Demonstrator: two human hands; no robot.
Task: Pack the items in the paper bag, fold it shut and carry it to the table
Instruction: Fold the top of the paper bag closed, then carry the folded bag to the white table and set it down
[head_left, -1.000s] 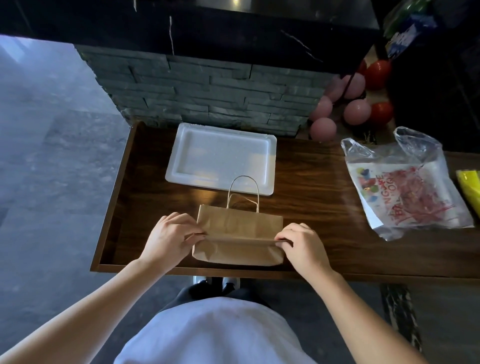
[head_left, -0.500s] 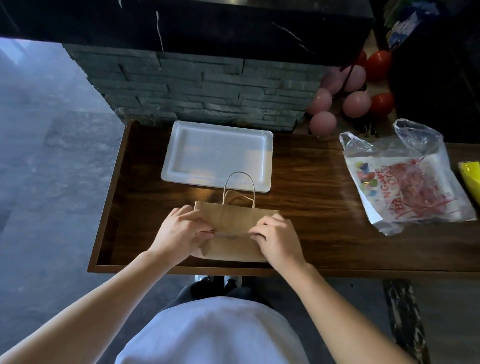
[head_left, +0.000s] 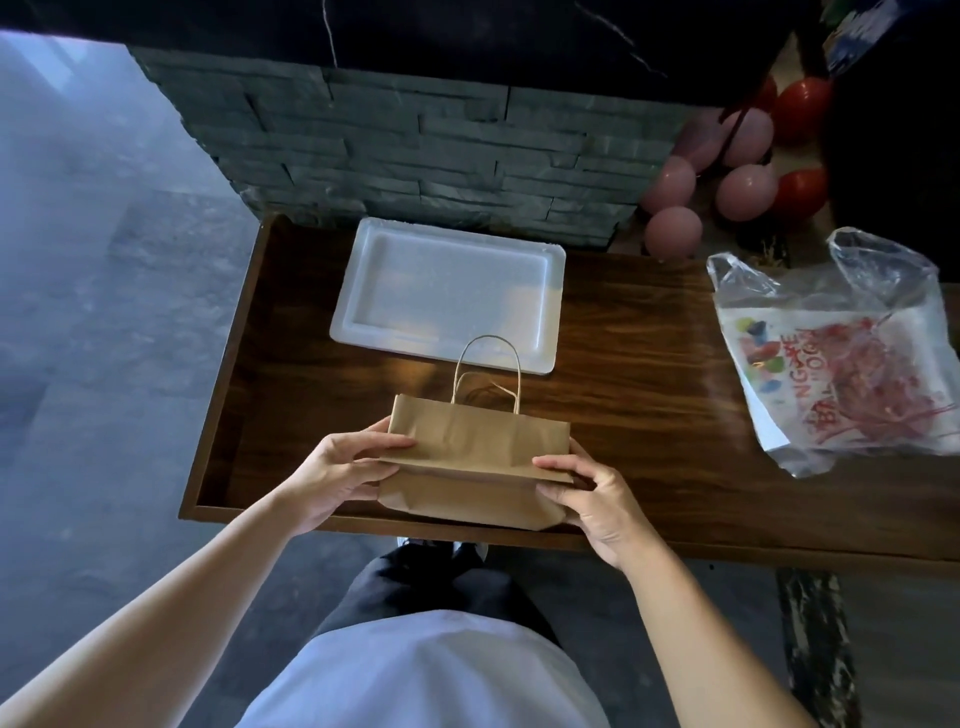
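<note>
Fingers: those of the left hand (head_left: 340, 475) and right hand (head_left: 597, 499) are wrapped around the two ends of the paper bag (head_left: 475, 462), thumbs on top along the fold.
Bag: folded over at the top, at the near edge of the wooden table (head_left: 639, 379), handles (head_left: 485, 374) pointing away.
Tray (head_left: 452, 296): white, just behind the bag.
Plastic bag (head_left: 841, 353): well to the right.

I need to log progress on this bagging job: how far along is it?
Done, apparently: the paper bag has its top folded over, and the white tray behind it is empty; the bag's contents are hidden. In hand: the left hand and right hand grip the bag's two ends at the crease. Left: lifting it off the wooden counter and carrying it to the table.
</note>
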